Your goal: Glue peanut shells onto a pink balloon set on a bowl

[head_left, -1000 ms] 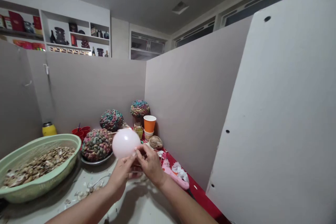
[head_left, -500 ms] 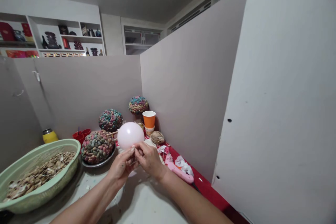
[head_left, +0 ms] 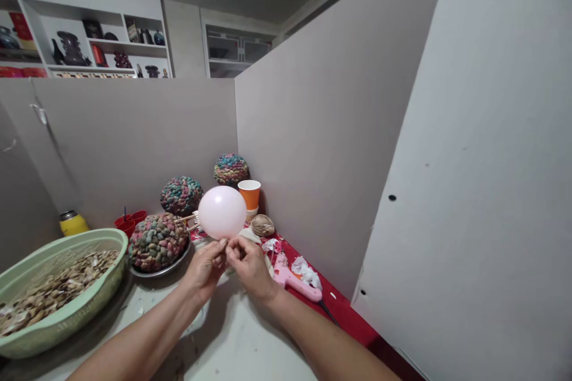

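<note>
Pale pink, the balloon (head_left: 222, 212) is being held upright above the surface (head_left: 232, 333), its neck seemingly being pinched between the left hand (head_left: 206, 269) and right hand (head_left: 251, 268), fingertips together, presumably so air stays in.

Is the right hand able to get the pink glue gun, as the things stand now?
Probably yes. The pink glue gun lies close beside the right wrist, and nothing seems to stand between. But the right hand has its fingers at the balloon, so it would likely have to let go first.
</note>
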Tool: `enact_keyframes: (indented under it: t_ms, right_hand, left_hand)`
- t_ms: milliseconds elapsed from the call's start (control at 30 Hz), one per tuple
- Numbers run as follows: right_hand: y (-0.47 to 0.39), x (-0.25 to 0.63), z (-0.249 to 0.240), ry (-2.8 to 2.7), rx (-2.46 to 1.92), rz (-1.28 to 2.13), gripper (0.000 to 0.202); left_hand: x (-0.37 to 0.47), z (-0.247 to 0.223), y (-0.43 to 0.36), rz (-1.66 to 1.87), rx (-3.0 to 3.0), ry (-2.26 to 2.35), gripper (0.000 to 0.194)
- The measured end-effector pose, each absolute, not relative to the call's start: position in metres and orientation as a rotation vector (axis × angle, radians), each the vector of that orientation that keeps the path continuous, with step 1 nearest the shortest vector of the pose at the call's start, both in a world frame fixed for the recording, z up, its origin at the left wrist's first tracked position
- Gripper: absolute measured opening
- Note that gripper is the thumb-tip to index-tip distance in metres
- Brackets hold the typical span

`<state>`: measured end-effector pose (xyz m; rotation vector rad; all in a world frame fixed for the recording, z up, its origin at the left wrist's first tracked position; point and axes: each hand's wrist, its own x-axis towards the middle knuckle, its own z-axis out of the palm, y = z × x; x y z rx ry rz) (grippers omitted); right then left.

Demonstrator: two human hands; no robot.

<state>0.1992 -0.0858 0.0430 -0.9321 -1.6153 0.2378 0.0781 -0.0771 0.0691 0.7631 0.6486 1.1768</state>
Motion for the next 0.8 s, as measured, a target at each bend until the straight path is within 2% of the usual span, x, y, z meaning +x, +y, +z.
enact_keyframes:
  t_ms: [300, 500, 700, 800]
  right_hand:
    - [-0.087, 0.198, 0.034, -1.654, -0.904, 0.111, 0.008]
    - [-0.086, 0.203, 0.031, -1.708, -0.893, 0.04, 0.013]
    - [-0.088, 0.206, 0.036, -1.59, -0.92, 0.172, 0.016]
    - [-0.09, 0.203, 0.04, -1.49, -0.89, 0.384, 0.017]
  left_hand:
    - [0.084, 0.073, -0.076, 1.247, 0.704, 0.619, 0.031]
    - [0.081, 0.068, -0.073, 1.212, 0.667, 0.627, 0.033]
    - [0.078, 0.073, -0.078, 1.148, 0.661, 0.597, 0.031]
    - [0.079, 0.074, -0.08, 1.132, 0.687, 0.56, 0.032]
